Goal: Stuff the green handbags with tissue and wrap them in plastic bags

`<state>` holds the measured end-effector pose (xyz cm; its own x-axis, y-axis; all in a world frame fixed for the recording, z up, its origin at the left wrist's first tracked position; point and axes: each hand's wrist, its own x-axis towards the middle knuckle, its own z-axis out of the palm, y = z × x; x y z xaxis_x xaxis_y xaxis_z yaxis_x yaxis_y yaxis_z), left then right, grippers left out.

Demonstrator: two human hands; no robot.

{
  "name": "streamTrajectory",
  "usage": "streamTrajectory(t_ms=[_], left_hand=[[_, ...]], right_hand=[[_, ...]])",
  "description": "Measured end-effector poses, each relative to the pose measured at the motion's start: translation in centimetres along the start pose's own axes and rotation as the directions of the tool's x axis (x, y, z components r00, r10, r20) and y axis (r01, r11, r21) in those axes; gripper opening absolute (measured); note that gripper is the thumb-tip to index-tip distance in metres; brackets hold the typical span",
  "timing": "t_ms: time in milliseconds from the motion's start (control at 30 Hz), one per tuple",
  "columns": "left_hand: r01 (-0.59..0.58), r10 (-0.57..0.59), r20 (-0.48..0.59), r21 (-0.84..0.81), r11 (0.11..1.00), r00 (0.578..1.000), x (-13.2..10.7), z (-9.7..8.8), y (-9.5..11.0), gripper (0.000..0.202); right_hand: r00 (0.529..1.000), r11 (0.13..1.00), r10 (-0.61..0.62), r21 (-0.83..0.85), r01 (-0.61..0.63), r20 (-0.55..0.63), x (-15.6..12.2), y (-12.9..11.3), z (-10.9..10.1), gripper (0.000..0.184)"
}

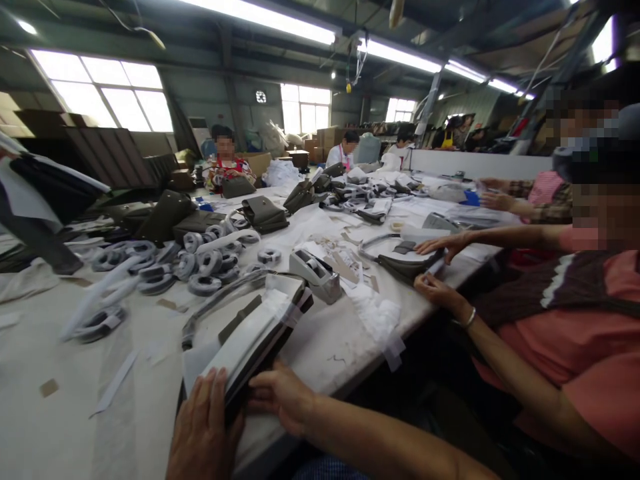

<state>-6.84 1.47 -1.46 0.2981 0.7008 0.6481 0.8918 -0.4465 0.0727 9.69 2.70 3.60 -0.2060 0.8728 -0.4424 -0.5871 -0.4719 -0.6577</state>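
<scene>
A dark handbag [270, 353] lies on its side before me at the table's front edge, with white paper along it and clear tape near its far end. Its wrapped handle [210, 307] curves out to the left. My left hand [203, 427] grips the near end, fingers over the paper and thumb below. My right hand [283, 397] holds the right side of the same end, some of its fingers hidden by the bag. Just beyond the bag stands a tape dispenser [317, 277].
Rolled, wrapped straps [205, 263] pile up on the left of the white table [150, 413]. Further back are dark bags [265, 213]. At right, a co-worker's hands [445, 267] hold another bag [405, 260]. White paper scraps [375, 307] hang near the edge.
</scene>
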Motion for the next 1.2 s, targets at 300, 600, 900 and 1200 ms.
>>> streamTrajectory(t_ms=[300, 600, 900, 1200], left_hand=[[0.016, -0.01, 0.082, -0.067, 0.998, 0.997, -0.4, 1.1, -1.2, 0.063], [0.034, -0.03, 0.073, -0.061, 0.998, 0.997, -0.1, 0.6, -0.5, 0.061], [-0.004, 0.005, 0.018, -0.042, 0.999, 1.0, -0.1, 1.0, -1.0, 0.064], [0.032, -0.032, 0.003, -0.112, 0.993, 0.999, -0.4, 1.2, -1.6, 0.066]], right_hand=[[0.939, 0.616, -0.262, -0.711, 0.339, 0.221, -2.2, -4.7, -7.7, 0.036], [0.719, -0.518, -0.625, -0.85, -0.093, 0.303, -3.9, -15.1, -23.0, 0.035], [0.645, -0.534, -0.616, -0.842, 0.079, 0.452, -3.4, -15.3, -22.2, 0.021], [0.765, -0.142, -0.496, -0.908, 0.395, 0.411, -8.4, -8.7, -14.2, 0.018]])
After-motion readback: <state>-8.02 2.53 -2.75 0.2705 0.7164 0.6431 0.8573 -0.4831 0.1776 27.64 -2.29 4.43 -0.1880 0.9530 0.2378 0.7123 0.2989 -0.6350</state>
